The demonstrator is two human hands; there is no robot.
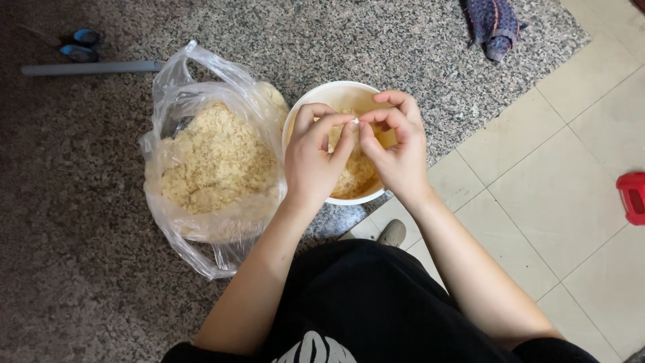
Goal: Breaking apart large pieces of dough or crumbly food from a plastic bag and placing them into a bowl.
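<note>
Both hands meet over the bowl (306, 101): left hand (310, 161) & right hand (396, 151), fingers curled, pinch one tiny pale bit (355, 122) between fingertips, equally near. Bowl holds pale yellow pieces. Plastic bag (201, 74) w/ same stuff lies at 9 o'clock, touching the bowl, on granite floor (80, 255).

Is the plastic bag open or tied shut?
Open. The plastic bag gapes wide at its mouth, showing the pale crumbly pieces heaped inside.
</note>
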